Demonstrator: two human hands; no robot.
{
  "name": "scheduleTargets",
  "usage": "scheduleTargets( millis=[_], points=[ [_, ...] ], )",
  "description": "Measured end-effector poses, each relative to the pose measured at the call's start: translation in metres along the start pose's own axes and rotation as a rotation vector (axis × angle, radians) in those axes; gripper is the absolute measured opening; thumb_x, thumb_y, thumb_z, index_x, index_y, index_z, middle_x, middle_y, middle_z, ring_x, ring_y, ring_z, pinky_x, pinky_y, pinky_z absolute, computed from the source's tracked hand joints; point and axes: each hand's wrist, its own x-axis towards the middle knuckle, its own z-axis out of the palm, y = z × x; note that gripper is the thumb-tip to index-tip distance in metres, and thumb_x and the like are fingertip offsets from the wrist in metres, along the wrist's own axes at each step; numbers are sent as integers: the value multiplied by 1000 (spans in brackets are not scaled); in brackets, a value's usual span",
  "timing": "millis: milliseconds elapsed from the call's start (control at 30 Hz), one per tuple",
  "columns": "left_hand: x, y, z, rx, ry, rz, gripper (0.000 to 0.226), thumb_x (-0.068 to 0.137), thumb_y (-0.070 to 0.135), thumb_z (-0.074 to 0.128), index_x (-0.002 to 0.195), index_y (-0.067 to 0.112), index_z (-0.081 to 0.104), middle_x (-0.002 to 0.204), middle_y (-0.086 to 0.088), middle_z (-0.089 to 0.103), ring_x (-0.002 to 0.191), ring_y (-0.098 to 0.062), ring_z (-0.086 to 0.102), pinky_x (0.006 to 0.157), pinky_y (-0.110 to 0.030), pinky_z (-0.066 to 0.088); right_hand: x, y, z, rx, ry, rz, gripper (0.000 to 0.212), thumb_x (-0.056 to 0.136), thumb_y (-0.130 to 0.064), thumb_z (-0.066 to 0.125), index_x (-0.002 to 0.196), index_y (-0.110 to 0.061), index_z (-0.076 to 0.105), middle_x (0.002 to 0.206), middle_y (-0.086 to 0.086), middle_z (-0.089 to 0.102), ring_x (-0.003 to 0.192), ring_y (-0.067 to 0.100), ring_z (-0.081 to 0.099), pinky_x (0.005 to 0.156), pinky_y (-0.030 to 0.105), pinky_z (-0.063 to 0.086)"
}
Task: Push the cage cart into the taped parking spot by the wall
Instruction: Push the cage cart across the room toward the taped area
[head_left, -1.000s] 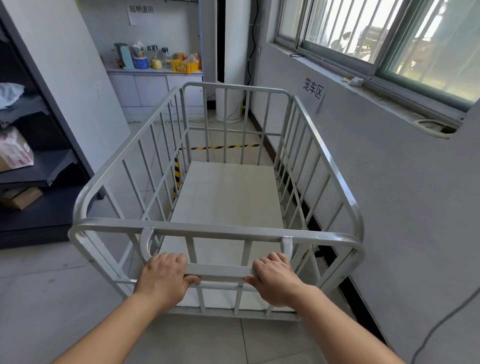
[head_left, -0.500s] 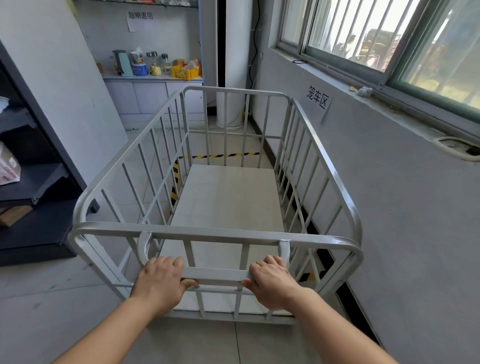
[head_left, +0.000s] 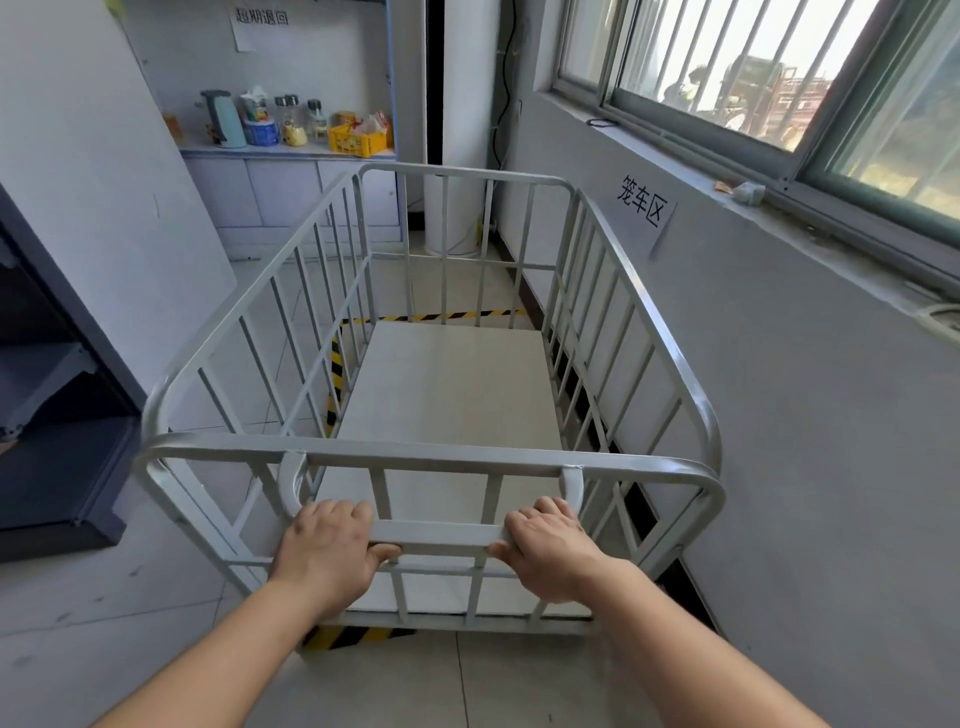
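A white metal cage cart (head_left: 639, 306) with barred sides and a pale flat deck stands lengthwise beside the grey wall (head_left: 810, 426) on the right. My left hand (head_left: 332, 551) and my right hand (head_left: 553, 553) both grip its low handle bar (head_left: 441, 532) at the near end. Yellow-black floor tape (head_left: 439, 316) runs across beyond the cart's far end, along its left side, and shows under the near left corner. A paper sign (head_left: 643, 208) hangs on the wall above the spot.
A dark shelving unit (head_left: 57, 415) stands at the left. Ahead are a white cabinet counter (head_left: 291, 182) with a kettle, bottles and a yellow crate, and a white column (head_left: 452, 104). A barred window (head_left: 779, 67) tops the right wall.
The cart has rolled forward along the wall with both hands on the handle. Tape now shows under its near left corner, and the shelving has slid back to the left.
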Motion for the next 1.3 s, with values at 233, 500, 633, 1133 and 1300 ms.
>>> scheduleTargets(
  millis=[233,500,633,1133,1300],
  points=[
    [44,-27,-4,-6,15,40,46,87,66,26,92,23,43,91,6,53,85,-14,47,85,-31,37,42,-4,-13,-1,6,43,51,93,-59,18,100,-18,48,112,6,58,109,26,42,106,41,24],
    [63,-93,1,19,16,92,51,86,66,25,100,22,46,91,7,51,86,-13,48,86,-30,38,83,-53,-16,37,27,52,41,96,-53,27,95,-18,48,105,5,59,102,26,44,104,42,25],
    [60,-130,-1,3,12,110,44,87,65,28,95,24,43,91,8,51,86,-12,47,88,-29,37,95,-88,-12,62,73,54,44,96,-53,27,97,-16,51,102,7,59,99,27,45,101,42,26],
    [2,-209,6,-4,10,146,39,87,64,32,88,25,38,86,8,46,80,-13,41,88,-30,37,76,-193,14,78,125,99,47,97,-53,26,100,-14,53,105,7,59,102,27,45,101,42,25],
    [-32,-221,10,-9,25,161,39,87,63,32,88,25,38,86,8,48,80,-13,42,86,-31,38,55,-221,30,86,148,104,47,97,-52,26,100,-14,53,106,8,59,103,28,44,101,42,24]
  ],
)
